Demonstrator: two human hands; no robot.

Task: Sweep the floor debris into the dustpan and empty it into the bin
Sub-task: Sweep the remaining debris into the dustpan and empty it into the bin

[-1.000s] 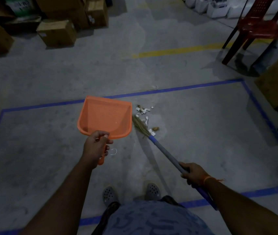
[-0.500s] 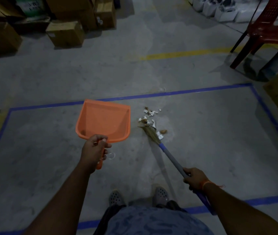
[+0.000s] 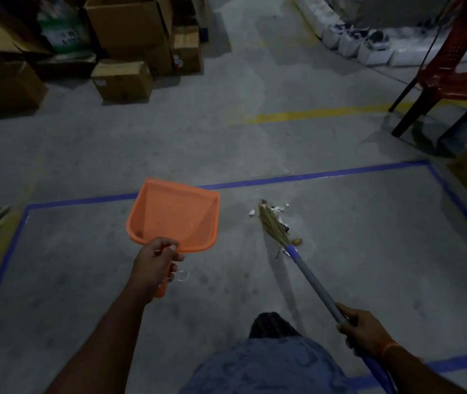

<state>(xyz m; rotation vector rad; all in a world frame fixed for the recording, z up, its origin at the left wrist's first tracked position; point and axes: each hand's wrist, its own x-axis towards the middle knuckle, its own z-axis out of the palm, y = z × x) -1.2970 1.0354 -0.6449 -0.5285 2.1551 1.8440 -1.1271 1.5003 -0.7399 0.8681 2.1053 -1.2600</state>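
So the whole thing hinged on a sideways gap: the little pile of white scraps and brown bits (image 3: 276, 220) sat on the grey concrete floor (image 3: 354, 265) to the right of the orange plastic dustpan (image 3: 174, 216), with a strip of bare floor between them, so not touching. The left hand (image 3: 154, 268) was wrapped around the dustpan's handle, pan mouth pointing away from the person, and it couldn't really be told whether the lip was down on the floor or held just above it. The right hand (image 3: 361, 329) was closed around the grey-and-blue shaft of the straw-headed broom (image 3: 273, 226), whose long axis ran diagonally from lower right up to the pile, bristles lying right on the debris. Broom hand was clearly the one closer to the mess. Probably the next sweep needed to go leftward, or the pan needed to swing over and turn its mouth toward the pile. No bin in view.
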